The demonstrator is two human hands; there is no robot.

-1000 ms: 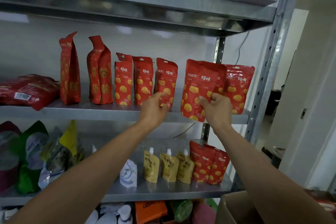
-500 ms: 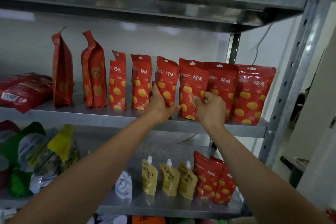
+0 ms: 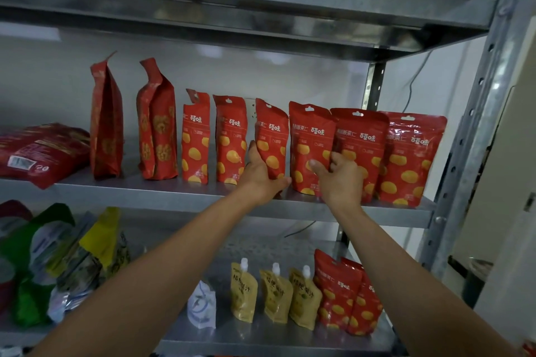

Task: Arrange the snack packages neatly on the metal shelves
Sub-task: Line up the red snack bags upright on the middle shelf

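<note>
Several red snack pouches with yellow chestnut prints stand in a row on the middle metal shelf (image 3: 174, 193). My left hand (image 3: 261, 174) grips the lower part of the third pouch (image 3: 272, 136), thumb in front, fingers behind. My right hand (image 3: 338, 180) pinches the lower right of the fourth pouch (image 3: 309, 136), which stands on the shelf. Two more such pouches (image 3: 362, 139) (image 3: 412, 153) stand to its right, overlapping. Two pouches (image 3: 195, 136) (image 3: 231, 139) stand to the left.
Two taller red bags (image 3: 106, 119) (image 3: 158, 122) stand further left, and a flat red pack (image 3: 40, 151) lies at the far left. The lower shelf holds three yellow spout pouches (image 3: 274, 293), two red pouches (image 3: 345, 293) and mixed green and yellow bags (image 3: 58, 258). A steel upright (image 3: 475, 124) bounds the right side.
The pouch my right hand held in the air has come down onto the shelf in the row. My left hand moved from touching the third pouch to gripping it.
</note>
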